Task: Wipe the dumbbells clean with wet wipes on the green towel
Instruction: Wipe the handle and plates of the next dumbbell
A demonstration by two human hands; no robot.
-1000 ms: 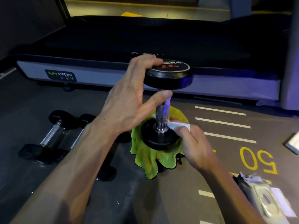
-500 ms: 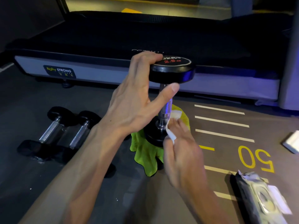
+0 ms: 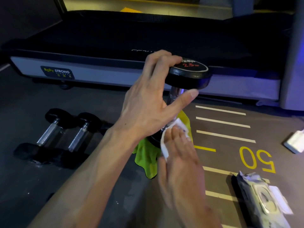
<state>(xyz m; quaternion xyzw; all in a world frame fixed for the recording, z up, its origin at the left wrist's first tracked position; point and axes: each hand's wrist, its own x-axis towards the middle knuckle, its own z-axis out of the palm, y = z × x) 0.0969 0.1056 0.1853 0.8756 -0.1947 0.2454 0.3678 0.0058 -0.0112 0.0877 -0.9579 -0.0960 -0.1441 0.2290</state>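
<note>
dumbbell (image 3: pixel 189 74) stands on end on the green towel (image 3: pixel 144 155), lower head down on the cloth, upper head up with a red "2.5" on its cap. towel lies on the gym floor in front of the treadmill (image 3: pixel 115 40).

my left hand (image 3: pixel 148 102) steadies the upper head: fingertips curl over its far rim, thumb stretched out under the near edge, palm clear of the chrome handle. more a pinch on the rim than a full grip. my right hand (image 3: pixel 179 163) is closed on a wet wipe (image 3: pixel 164 143), pressing it to the bottom of the handle where it meets the lower head; the hand is motion-blurred, so exact finger contact is hard to read.

handling notes — a rigid iron-and-rubber weight, small but dense. standing on end on soft, rumpled cloth it looks tippy, so the top hold matters. i'd expect the chrome handle to be slick once wet; the rubber head should give better purchase. the wipe is limp and thin, bunches easily, best folded under the fingers.

two more dumbbells (image 3: pixel 57 137) lie side by side on the floor to my left, well apart from the towel. wipe pack (image 3: pixel 263 199) sits on the floor to my right — flap open.
</note>
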